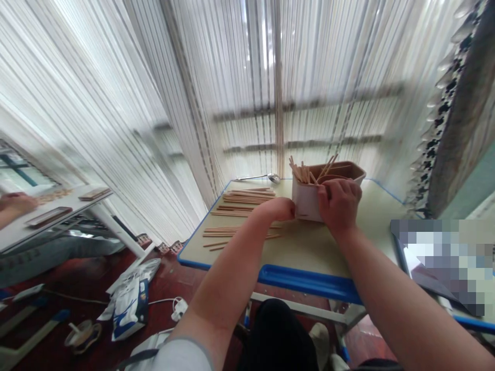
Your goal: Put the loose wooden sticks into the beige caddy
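Observation:
A pale, deep chopstick holder (307, 203) with a brown inside stands at the back of the desk, several wooden chopsticks (303, 172) leaning out of its left part. My right hand (342, 203) grips its front rim, fingers curled over the edge. Low on the holder's left side, my left hand (284, 208) is closed against it, its fingertips partly hidden. Chopsticks (247, 197) lie in several grouped rows on the desk to the left, partly covered by my left forearm. Behind them lies a metal ladle (274, 178).
The cream desk (305, 252) has a blue edge. A screen device (429, 263) is at the right. Sheer curtains (247, 103) hang behind. Another person's hand (17, 202) rests on a table at left. A plastic package (130, 309) and a white plug (179, 308) are on the floor.

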`<action>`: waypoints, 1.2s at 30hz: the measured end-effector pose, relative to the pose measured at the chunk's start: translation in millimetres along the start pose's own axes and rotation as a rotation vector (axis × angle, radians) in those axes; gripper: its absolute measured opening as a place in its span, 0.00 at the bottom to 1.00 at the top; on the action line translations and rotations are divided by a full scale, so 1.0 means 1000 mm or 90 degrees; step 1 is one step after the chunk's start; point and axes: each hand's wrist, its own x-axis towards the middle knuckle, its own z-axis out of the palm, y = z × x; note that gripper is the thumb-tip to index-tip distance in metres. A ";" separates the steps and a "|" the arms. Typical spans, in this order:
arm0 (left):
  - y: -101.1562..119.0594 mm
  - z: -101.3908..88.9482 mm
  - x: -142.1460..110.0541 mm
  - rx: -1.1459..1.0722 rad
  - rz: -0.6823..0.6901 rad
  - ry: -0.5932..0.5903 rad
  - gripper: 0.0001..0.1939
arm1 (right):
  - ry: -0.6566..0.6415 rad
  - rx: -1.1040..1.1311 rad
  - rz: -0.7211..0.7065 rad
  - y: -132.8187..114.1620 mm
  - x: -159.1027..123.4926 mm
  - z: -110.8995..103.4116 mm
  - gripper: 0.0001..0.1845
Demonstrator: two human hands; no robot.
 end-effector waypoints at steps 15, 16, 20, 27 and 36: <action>-0.020 -0.015 -0.002 -0.444 0.137 0.315 0.09 | 0.006 0.022 0.019 -0.004 0.001 -0.004 0.08; -0.020 -0.016 -0.001 -0.495 0.166 0.341 0.09 | 0.006 0.024 0.019 -0.004 0.001 -0.005 0.08; -0.018 -0.020 0.001 -0.722 0.196 0.462 0.11 | 0.001 0.028 0.022 -0.005 0.002 -0.008 0.08; -0.012 -0.025 -0.002 -0.951 0.176 0.594 0.15 | -0.014 0.042 0.033 -0.007 0.002 -0.009 0.08; -0.007 -0.025 0.001 -0.929 0.134 0.699 0.20 | -0.011 0.057 0.031 -0.006 0.003 -0.008 0.06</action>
